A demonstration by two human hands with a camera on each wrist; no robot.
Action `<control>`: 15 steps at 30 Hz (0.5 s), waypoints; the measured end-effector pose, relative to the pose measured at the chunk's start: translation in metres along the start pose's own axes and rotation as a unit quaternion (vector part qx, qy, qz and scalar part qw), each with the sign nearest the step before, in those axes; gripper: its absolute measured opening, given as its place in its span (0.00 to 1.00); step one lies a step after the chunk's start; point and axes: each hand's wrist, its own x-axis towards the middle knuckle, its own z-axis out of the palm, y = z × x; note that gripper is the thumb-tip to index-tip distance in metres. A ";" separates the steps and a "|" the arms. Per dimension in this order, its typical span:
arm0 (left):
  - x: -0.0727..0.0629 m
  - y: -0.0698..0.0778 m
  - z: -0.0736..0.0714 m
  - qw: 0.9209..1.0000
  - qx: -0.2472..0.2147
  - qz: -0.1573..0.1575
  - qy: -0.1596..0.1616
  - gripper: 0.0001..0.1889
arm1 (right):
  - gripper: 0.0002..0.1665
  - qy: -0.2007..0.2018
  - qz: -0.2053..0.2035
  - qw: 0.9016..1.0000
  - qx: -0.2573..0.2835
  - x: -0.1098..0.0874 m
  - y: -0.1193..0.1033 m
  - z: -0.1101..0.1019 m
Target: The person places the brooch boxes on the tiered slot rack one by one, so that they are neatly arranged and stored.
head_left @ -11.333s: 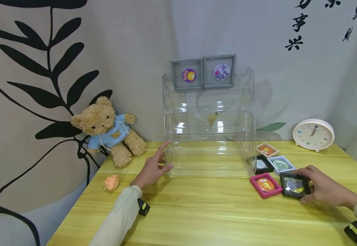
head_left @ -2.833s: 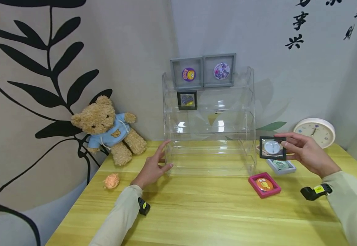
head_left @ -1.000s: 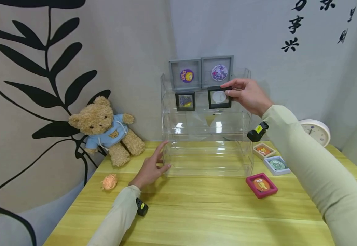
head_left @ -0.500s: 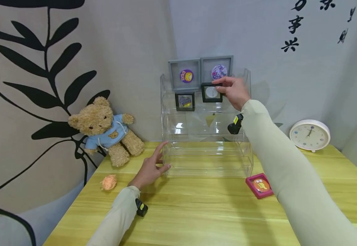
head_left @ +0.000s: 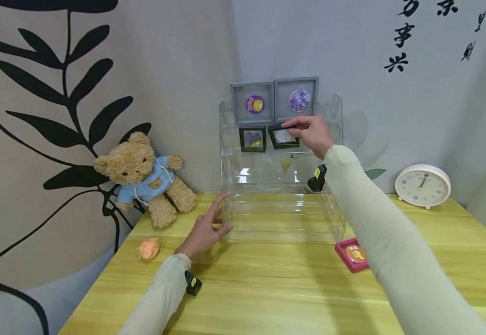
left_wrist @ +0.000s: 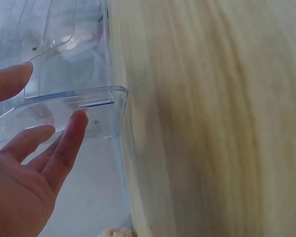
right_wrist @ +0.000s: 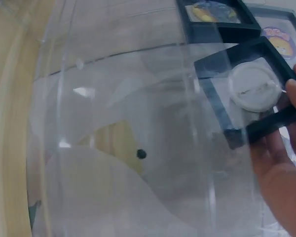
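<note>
My right hand [head_left: 313,135] pinches a small black display frame [right_wrist: 219,101] with a round white badge inside, tilted, at the second tier of the clear acrylic rack [head_left: 282,228]. Just left of it on that tier stands another black frame [head_left: 253,139] with a dark and yellow badge. Two larger grey frames, one with a purple and yellow badge [head_left: 255,104] and one with a lilac badge [head_left: 299,100], stand on the top tier. My left hand [head_left: 204,231] rests its straight fingertips at the rack's lower left side; in the left wrist view, fingertips [left_wrist: 79,118] meet the clear side panel.
A pink frame [head_left: 345,260] with an orange badge lies on the table, partly behind my right sleeve. A white clock [head_left: 422,186] stands at the back right. On the left are a teddy bear [head_left: 152,179] and a peach yarn ball [head_left: 148,249].
One black frame came onto the second tier. My right hand picked up the white-badge frame from the table, carried it left to the rack, and just now lowered it. The left hand stayed put.
</note>
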 end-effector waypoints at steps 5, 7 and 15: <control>-0.001 -0.001 0.003 1.000 -0.002 -0.004 -0.003 0.46 | 0.17 0.013 0.001 1.000 -0.002 -0.002 0.010 0.001; -0.001 -0.001 0.003 1.000 0.000 -0.005 -0.002 0.46 | 0.17 0.019 -0.005 1.000 -0.011 -0.002 0.010 0.002; 0.000 -0.001 0.001 1.000 0.003 -0.012 -0.001 0.48 | 0.24 0.047 -0.053 0.985 -0.156 -0.005 0.006 0.004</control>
